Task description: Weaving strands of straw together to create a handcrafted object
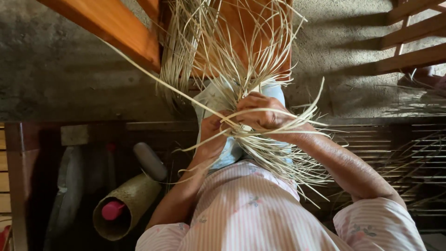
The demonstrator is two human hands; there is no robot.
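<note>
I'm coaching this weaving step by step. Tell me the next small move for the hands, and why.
Probably draw the long strip snug with the left hand. It runs loose, up and away from the bundle of pale strips, while the right hand is closed over the crossing, so the work looks pinned enough to tighten against.

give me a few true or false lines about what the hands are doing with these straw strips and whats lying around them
1. Both hands grip the pale straw strips. True: the left hand and right hand close on the bundle.
2. A woven tube holds a pink-capped item. True.
3. The right hand holds scissors. False: only strips show in it.
4. The strips are dark green. False: they are pale tan.
5. The person's top is pink striped. True.
</note>
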